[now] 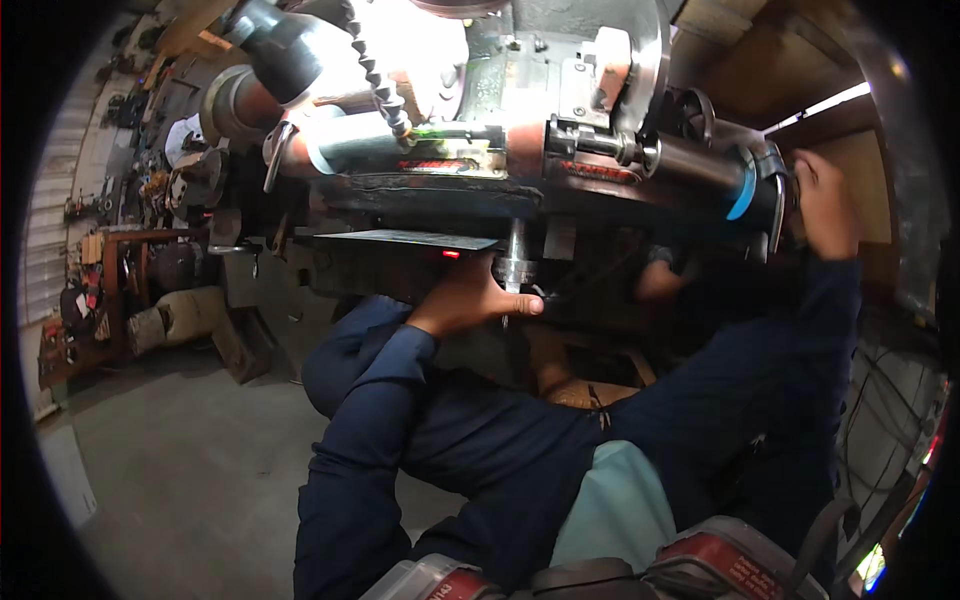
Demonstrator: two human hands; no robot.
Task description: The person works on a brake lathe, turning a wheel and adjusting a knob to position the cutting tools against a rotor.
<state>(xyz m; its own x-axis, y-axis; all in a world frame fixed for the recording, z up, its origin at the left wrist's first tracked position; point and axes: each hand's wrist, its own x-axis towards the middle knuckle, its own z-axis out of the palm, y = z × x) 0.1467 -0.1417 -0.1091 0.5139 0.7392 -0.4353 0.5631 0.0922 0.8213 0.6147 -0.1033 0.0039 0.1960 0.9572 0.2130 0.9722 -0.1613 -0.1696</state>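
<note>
A metalworking machine stands in front of me, with a long metal bar-like part (pixel 700 165) lying along its bed (pixel 430 190). Below the bed, a short upright metal shaft (pixel 516 250) ends in a small handle. My left hand (pixel 460 295) is closed about that handle, its thumb stretched across it; the other fingers are mostly hidden. My right hand (pixel 825 205) is at the machine's right end, beside a metal end bracket (pixel 770 180). Its fingers are bent round something that I cannot make out. A thin flat metal plate (pixel 405 239) juts out above my left hand.
A segmented coolant hose (pixel 370 70) and a dark lamp (pixel 275 50) hang over the brightly lit bed. At left stand a rusty shelf (pixel 115 300) with clutter and a pale canister (pixel 193 318). Cables (pixel 885 400) hang at right. A blurred skin-coloured patch (pixel 655 280) shows beneath the machine.
</note>
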